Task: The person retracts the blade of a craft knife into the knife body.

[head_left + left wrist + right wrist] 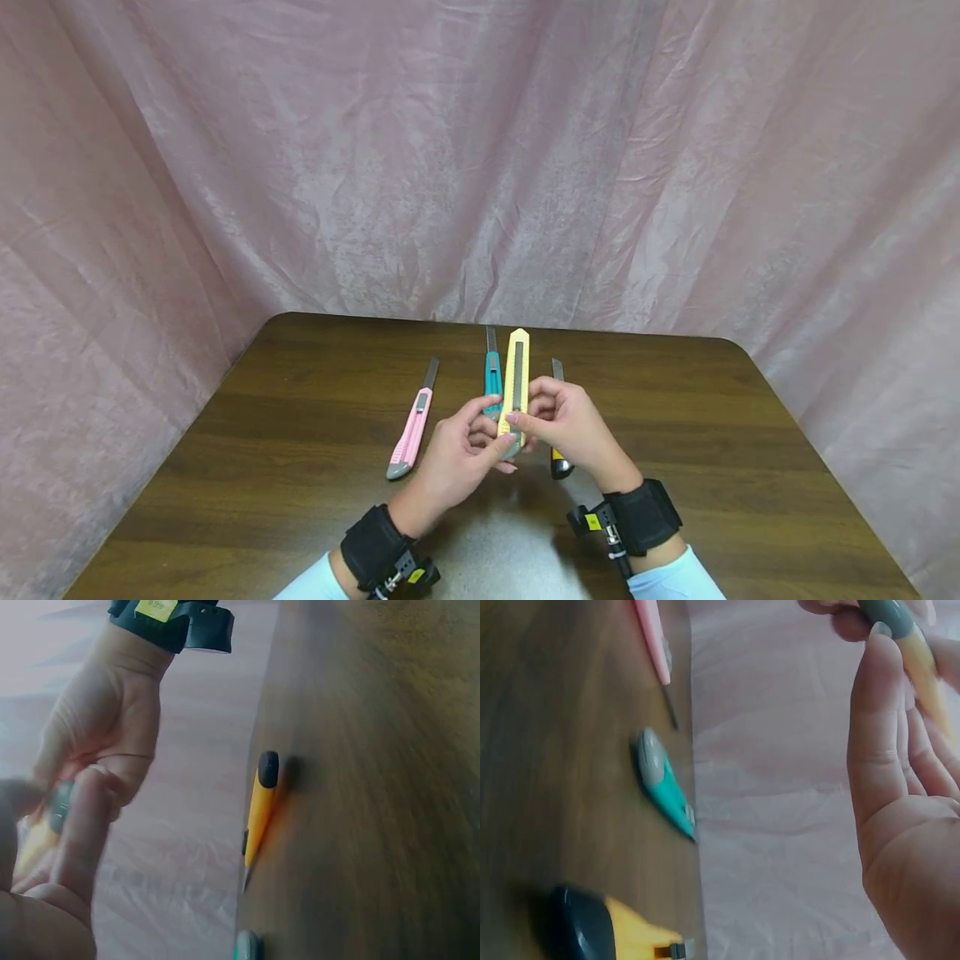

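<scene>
Both hands hold up a yellow box cutter (516, 367) with a grey end cap, raised off the table. Its tip points away, and a grey metal strip shows along its slot; no blade sticks out past the tip. My left hand (453, 458) pinches the capped end between thumb and fingers. From the other side my right hand (576, 423) grips the same lower part, thumb across the front. In the right wrist view the thumb (881, 712) lies against the grey cap (889, 615). Behind the hands lies a teal box cutter (492, 375), blade out, partly covered by fingers.
A pink box cutter (411, 429) with its blade out lies to the left on the brown wooden table (300, 433). An orange and black box cutter (260, 814), blade out, lies at the right, partly behind my right hand in the head view. Pink curtains (450, 167) hang behind.
</scene>
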A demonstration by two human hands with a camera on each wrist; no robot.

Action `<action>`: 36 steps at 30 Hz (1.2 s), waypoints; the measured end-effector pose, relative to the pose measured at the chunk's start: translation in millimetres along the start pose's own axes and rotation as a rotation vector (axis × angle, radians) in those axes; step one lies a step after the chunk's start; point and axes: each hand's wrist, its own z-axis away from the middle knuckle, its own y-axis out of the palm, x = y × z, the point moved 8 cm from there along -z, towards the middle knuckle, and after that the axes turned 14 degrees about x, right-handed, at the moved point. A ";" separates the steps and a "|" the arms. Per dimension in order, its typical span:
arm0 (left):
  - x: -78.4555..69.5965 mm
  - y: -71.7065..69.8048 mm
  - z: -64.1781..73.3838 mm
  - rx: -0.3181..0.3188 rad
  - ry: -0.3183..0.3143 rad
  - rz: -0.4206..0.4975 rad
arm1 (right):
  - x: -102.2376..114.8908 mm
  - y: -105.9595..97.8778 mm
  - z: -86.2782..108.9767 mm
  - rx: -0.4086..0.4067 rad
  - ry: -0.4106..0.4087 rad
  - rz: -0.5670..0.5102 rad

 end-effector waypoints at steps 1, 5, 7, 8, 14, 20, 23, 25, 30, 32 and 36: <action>5.0 1.4 -1.0 0.006 -0.022 -0.029 | -5.4 -2.5 2.4 -0.009 0.031 -0.005; 16.7 13.4 -4.5 0.051 -0.109 -0.241 | -28.4 -14.2 17.3 -0.063 0.157 0.002; 16.9 24.3 -4.2 0.078 -0.143 -0.355 | -35.8 -19.2 28.0 -0.091 0.226 0.015; 17.4 31.1 -3.4 0.095 -0.161 -0.394 | -37.5 -21.0 34.0 -0.102 0.257 0.028; 21.9 76.4 9.6 0.206 -0.293 -0.529 | -47.0 -12.7 68.3 -0.010 0.441 0.111; 26.4 112.9 24.2 0.391 -0.390 -0.642 | -55.0 9.6 95.6 0.136 0.585 0.166; 30.3 128.2 29.5 0.490 -0.392 -0.663 | -58.4 18.2 106.2 0.160 0.635 0.188; 34.5 134.7 32.5 0.536 -0.418 -0.658 | -60.0 22.6 110.8 0.158 0.650 0.207; 42.7 143.1 37.5 0.605 -0.477 -0.683 | -59.6 24.5 115.0 0.113 0.650 0.297; 42.6 145.8 36.4 0.613 -0.456 -0.716 | -58.9 22.9 115.2 0.096 0.662 0.343; 42.6 150.9 32.2 0.639 -0.418 -0.745 | -60.0 20.5 115.2 0.084 0.703 0.396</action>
